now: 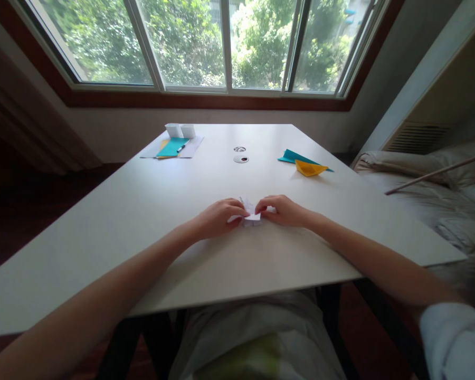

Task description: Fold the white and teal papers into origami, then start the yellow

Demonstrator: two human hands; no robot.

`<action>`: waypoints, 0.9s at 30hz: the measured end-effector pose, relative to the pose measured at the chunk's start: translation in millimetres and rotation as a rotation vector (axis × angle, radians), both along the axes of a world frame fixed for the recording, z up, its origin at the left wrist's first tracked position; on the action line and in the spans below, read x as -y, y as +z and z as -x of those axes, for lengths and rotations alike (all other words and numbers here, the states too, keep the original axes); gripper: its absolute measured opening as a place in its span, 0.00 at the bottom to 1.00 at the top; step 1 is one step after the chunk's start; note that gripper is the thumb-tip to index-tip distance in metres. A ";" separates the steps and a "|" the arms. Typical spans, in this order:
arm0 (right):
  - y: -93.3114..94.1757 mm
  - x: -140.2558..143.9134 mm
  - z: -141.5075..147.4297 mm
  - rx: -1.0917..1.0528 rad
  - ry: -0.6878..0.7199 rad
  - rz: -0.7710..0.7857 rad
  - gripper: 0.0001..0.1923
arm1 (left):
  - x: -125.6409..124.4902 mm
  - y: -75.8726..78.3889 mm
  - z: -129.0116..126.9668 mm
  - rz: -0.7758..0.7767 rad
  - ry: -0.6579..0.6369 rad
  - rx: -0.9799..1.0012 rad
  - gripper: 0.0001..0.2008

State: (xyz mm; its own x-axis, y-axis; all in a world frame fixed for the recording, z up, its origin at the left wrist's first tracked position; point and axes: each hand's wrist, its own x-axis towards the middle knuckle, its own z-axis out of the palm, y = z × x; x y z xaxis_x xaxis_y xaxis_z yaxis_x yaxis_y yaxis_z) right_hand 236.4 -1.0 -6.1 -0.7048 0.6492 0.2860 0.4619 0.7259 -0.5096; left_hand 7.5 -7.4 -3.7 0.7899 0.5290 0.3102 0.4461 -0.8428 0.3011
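At the middle of the wide white table [150, 211], just ahead of you, your two hands meet over a small folded piece of white paper [252, 216]. Your left hand [218, 217] pinches its left side with curled fingertips, and your right hand [283, 210] pinches its right side the same way, so both hands are closed on the paper. The paper rests on the tabletop between them, with a small flap standing up in the gap.

Farther back on the right lie a folded yellow paper shape [309, 168] and, touching it from behind, a folded teal paper shape [293, 157]. On the far left a teal sheet [171, 147] sits on white sheets [193, 148], with two small white boxes [180, 130] just behind.
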 end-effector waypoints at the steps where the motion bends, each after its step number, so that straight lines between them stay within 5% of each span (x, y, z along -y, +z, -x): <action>1: 2.6 0.4 -1.6 0.024 0.033 -0.010 0.10 | 0.8 2.1 1.9 0.014 -0.025 -0.023 0.15; 6: 11.0 4.5 -4.1 0.124 0.065 -0.054 0.12 | 5.9 13.3 9.7 0.071 -0.090 -0.148 0.21; 11: 12.4 9.1 -0.5 0.180 0.016 -0.109 0.09 | 10.7 20.2 6.7 0.058 -0.035 -0.200 0.15; 20: 7.6 9.2 1.9 0.203 -0.061 -0.139 0.09 | 16.5 4.4 -13.9 -0.076 0.311 -0.067 0.11; 27: 1.9 8.1 4.6 0.189 -0.120 -0.084 0.10 | 7.5 -3.0 -8.0 -0.077 0.534 -0.090 0.20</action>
State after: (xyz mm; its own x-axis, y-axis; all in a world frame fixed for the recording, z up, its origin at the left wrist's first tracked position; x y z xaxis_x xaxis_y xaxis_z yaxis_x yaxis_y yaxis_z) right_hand 231.7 -9.1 -4.2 -0.6701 0.7111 0.2129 0.6287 0.6962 -0.3465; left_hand 15.5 -14.9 -6.7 0.4432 0.8422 0.3070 0.8392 -0.5102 0.1883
